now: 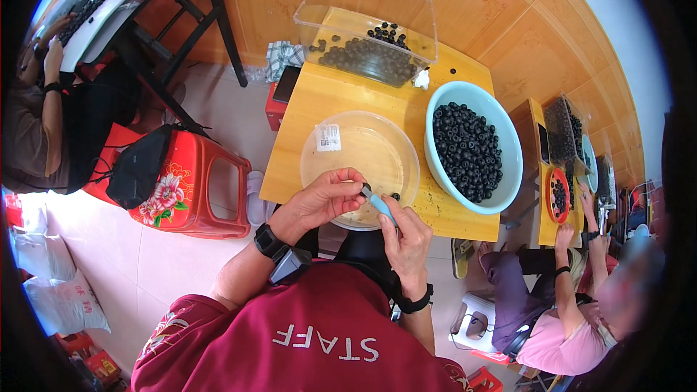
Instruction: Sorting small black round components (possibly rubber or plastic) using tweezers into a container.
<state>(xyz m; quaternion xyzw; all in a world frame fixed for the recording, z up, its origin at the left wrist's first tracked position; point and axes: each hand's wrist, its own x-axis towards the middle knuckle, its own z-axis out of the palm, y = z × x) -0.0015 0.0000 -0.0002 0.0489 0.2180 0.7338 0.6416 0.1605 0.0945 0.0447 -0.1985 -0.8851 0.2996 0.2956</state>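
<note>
Over the near edge of a clear round plastic tub (pixel 370 144), my two hands meet. My left hand (pixel 328 202) pinches a small black ring-shaped part (pixel 366 189) between thumb and fingertips. Wrapped in the fingers of my right hand (pixel 408 245) is a small trimming knife (pixel 381 207) with a light blue handle, its tip touching or very close to the part. Another black part (pixel 396 196) lies in the tub beside the knife. To the right, a light blue basin (pixel 515 156) is heaped with black ring-shaped parts (pixel 468 149).
A clear rectangular bin (pixel 417 18) with more black parts stands at the back of the yellow table (pixel 294 127). Left of it are a red stool (pixel 192 185) and a black bag (pixel 138 167). Co-workers sit at tables on both sides; a red tray (pixel 558 215) is at the right.
</note>
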